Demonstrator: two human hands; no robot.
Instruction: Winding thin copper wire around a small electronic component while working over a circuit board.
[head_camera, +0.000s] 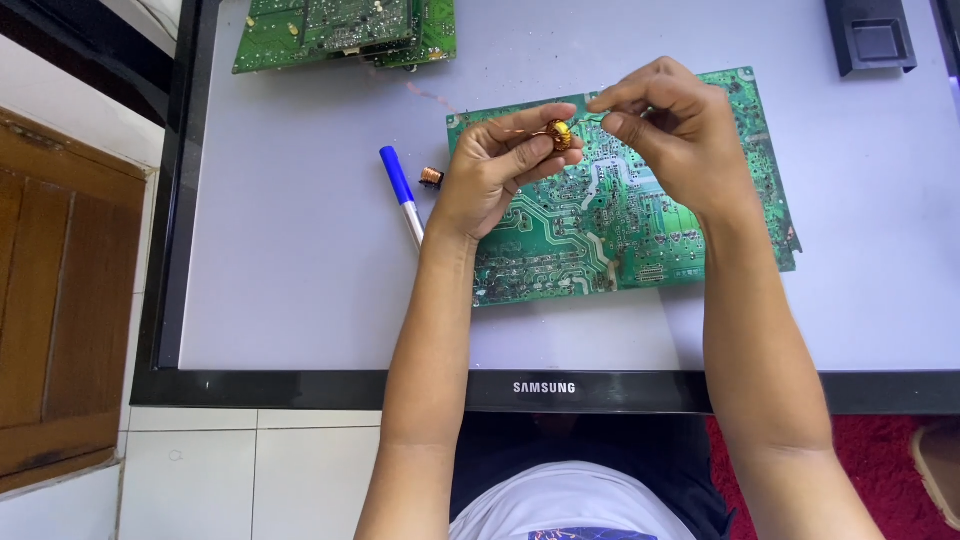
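Nearest us, along the near edge of the flat monitor panel (300, 300) that serves as the work surface, runs its black bezel (300, 388), with both forearms reaching over it. Beyond the bezel lies the large green circuit board (560, 250), solder side up — our landmark for all that follows. Above the board's far left part we see the left hand (497, 170), thumb and fingers pinched shut on a small copper-wound toroid coil (561, 134). Just right of it, over the board's far middle, the right hand (670, 130) has thumb and forefinger pressed together on a thin wire lead (590, 121) running from the coil. Left of the board rest a blue-capped pen (402, 195) and a small copper coil (431, 177), close together. Farther off, beyond the board's left corner, lies a stack of green boards (345, 30) — and beyond its right corner, a black plastic stand piece (870, 35).
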